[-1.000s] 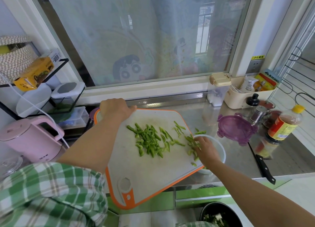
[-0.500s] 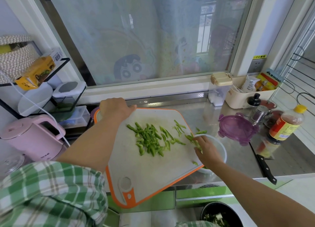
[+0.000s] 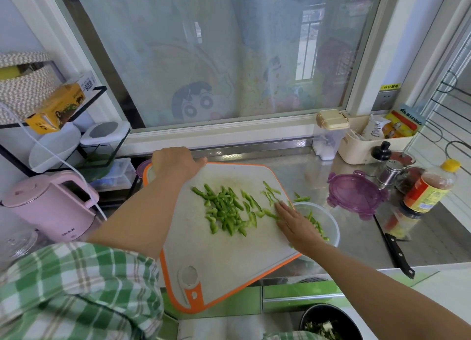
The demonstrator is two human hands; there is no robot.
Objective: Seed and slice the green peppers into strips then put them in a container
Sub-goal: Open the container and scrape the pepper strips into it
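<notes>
Right hand, moved: from the board's 3 o'clock edge over the bowl, the right hand [image 3: 293, 223] has been brought back onto the cutting board [image 3: 229, 263], and its fingers have been straightened.
Green pepper strips: the main heap of green pepper strips [image 3: 226, 212] is seen at the board's middle. A few strays are spread toward 2 o'clock, and some are already lying in the clear bowl [image 3: 334, 227].
Clear bowl: set at 3 o'clock of the board, its rim is tucked just under the board's edge.
Step in hand: the strips are being swept off the board into the bowl, and most are judged still to be moved.
How it is done well: the board's edge should be kept over the bowl. The heap should be raked toward 3 o'clock with flat fingers in short pulls, so that nothing is flicked past the rim.
Right grip: the fingers are laid out flat and together, nothing is held, and the fingertips are touching the nearest strips.
Left grip: the left hand [image 3: 175, 163] is curled over the board's 11 o'clock corner, and the board is gripped and steadied.
Nearby: a purple lid [image 3: 354, 194] lies at 2 o'clock of the bowl, and a knife [image 3: 397, 255] at 4 o'clock.
</notes>
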